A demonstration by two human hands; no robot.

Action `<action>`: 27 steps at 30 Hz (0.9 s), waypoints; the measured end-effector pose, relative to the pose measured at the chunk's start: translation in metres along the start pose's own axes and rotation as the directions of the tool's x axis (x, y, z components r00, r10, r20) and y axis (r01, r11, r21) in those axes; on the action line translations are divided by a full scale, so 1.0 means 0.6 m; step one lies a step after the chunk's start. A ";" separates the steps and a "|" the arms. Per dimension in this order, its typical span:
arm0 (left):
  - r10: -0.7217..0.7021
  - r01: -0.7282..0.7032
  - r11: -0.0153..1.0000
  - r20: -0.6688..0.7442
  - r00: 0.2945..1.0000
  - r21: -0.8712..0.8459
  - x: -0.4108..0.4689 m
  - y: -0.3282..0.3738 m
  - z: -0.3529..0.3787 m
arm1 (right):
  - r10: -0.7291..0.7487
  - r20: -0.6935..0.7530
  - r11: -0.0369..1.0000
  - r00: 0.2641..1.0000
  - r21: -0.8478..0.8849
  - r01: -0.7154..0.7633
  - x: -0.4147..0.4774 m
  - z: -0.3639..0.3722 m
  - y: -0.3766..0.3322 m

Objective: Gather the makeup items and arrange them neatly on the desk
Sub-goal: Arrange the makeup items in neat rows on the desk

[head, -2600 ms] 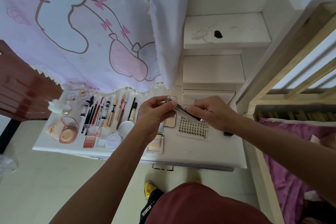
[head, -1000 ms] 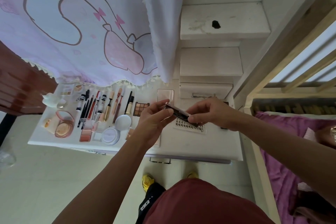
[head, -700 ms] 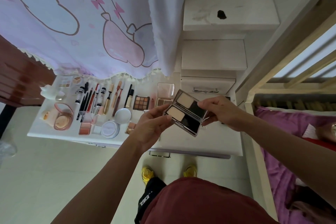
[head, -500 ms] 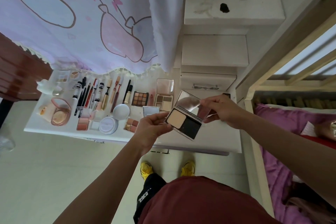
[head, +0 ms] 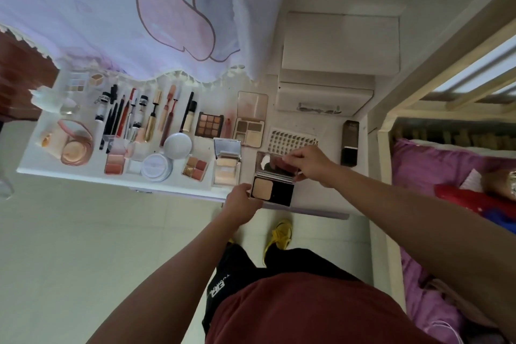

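Nearest on my feed: maroon shirt [head: 293,313] and a yellow shoe [head: 279,233] on pale floor tiles. Just past them, both hands are on the open black square powder compact [head: 272,193]. It's at the near edge of the white table [head: 321,198], right of centre. Can't tell if it's set down or just above the top.

Left hand [head: 240,203]: fingers clamped on the base's left edge, beside the beige powder pan. Right hand [head: 310,164]: fingers curled on the upper right corner of the mirrored lid, lid tipped up.

Just left of the compact, not touching, lies an open cream compact w/ mirror lid [head: 226,166]. Behind the right hand is a white tray of false lashes [head: 287,138], and right of that, apart, a black rectangular box [head: 349,142].

Further back & left: a brown multi-pan eyeshadow palette [head: 209,125], then a row of pencils, tubes and mascaras [head: 139,117] laid roughly parallel. Farthest, a lilac cartoon-print curtain [head: 125,8] hangs over the table's back edge.
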State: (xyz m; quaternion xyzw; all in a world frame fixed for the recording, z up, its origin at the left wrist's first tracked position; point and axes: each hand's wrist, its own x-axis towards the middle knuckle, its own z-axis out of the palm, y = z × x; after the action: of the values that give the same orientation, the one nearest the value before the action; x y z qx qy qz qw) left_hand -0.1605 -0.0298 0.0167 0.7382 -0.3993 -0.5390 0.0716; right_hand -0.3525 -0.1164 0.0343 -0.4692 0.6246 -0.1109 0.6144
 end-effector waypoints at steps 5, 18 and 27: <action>-0.029 0.030 0.999 -0.012 0.999 0.021 0.014 0.002 0.005 | 0.022 -0.025 0.999 0.999 -0.025 -0.023 0.031 0.002 0.004; -0.219 0.210 0.889 0.024 0.975 -0.406 0.026 0.029 0.018 | -0.156 -0.213 0.939 0.964 -0.335 0.078 0.055 -0.014 0.003; -0.239 0.230 0.921 0.010 0.971 -0.315 0.027 0.038 0.014 | -0.247 -0.302 0.932 0.921 -0.334 0.140 0.030 -0.066 0.014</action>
State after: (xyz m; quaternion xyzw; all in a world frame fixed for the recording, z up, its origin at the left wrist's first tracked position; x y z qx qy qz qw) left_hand -0.1777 -0.0535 0.0136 0.7674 -0.2165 -0.5897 0.1286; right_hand -0.3871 -0.1422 0.0249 -0.5926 0.6804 -0.1529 0.4031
